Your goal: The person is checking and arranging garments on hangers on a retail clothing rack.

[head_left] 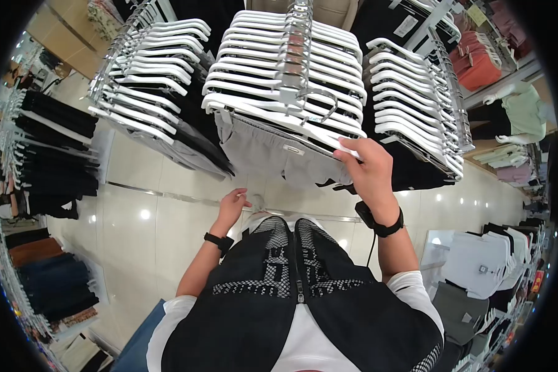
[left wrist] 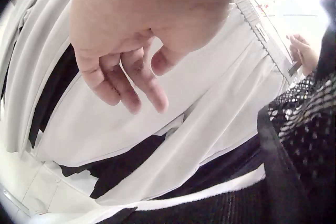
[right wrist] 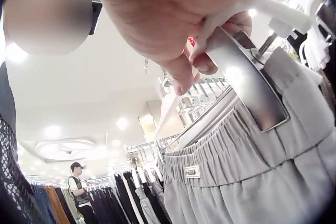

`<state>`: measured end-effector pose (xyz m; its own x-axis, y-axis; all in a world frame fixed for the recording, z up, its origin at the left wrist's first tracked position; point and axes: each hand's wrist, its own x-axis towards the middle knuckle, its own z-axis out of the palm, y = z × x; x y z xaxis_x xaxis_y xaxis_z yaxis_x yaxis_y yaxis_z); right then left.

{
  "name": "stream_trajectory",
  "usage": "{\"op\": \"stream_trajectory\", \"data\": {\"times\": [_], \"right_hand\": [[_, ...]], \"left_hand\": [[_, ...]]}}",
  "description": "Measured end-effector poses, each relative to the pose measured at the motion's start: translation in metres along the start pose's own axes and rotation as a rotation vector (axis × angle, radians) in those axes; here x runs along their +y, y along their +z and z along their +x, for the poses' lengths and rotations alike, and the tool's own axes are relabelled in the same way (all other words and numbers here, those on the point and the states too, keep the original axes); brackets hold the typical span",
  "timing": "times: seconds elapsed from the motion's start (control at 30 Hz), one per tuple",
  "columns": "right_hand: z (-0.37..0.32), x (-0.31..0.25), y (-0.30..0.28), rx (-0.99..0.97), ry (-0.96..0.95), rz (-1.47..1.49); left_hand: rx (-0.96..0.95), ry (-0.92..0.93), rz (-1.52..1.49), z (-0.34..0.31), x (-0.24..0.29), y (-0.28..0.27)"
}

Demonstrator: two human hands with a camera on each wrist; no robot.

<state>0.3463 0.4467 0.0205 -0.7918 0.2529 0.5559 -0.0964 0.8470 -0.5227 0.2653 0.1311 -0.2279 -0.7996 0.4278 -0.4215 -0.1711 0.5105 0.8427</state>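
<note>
My right hand (head_left: pixel 371 170) grips the right end of a white hanger (head_left: pixel 319 133) at the front of the middle rack. From this hanger hang light grey trousers (head_left: pixel 254 144) with a gathered elastic waistband and a small label (head_left: pixel 293 149). In the right wrist view, thumb and fingers pinch the hanger beside a shiny metal clip (right wrist: pixel 247 79) that holds the waistband. Low in front of the body, my left hand (head_left: pixel 231 208) holds nothing, its fingers loosely bent. The left wrist view has it in front of the pale trouser legs (left wrist: pixel 220 87).
More white hangers (head_left: pixel 235 68) crowd the middle rail behind. Side rows of hangers stand left (head_left: pixel 161 80) and right (head_left: pixel 409 111). Dark trousers (head_left: pixel 56 149) hang along the far left, and white tops (head_left: pixel 474 260) at right. Another person (right wrist: pixel 80 192) stands among distant racks.
</note>
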Motion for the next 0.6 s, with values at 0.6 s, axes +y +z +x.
{"op": "stream_trajectory", "data": {"times": [0.6], "right_hand": [[-0.003, -0.022, 0.021, -0.167, -0.001, -0.206]], "left_hand": [[-0.344, 0.134, 0.076, 0.096, -0.001, -0.025]]}}
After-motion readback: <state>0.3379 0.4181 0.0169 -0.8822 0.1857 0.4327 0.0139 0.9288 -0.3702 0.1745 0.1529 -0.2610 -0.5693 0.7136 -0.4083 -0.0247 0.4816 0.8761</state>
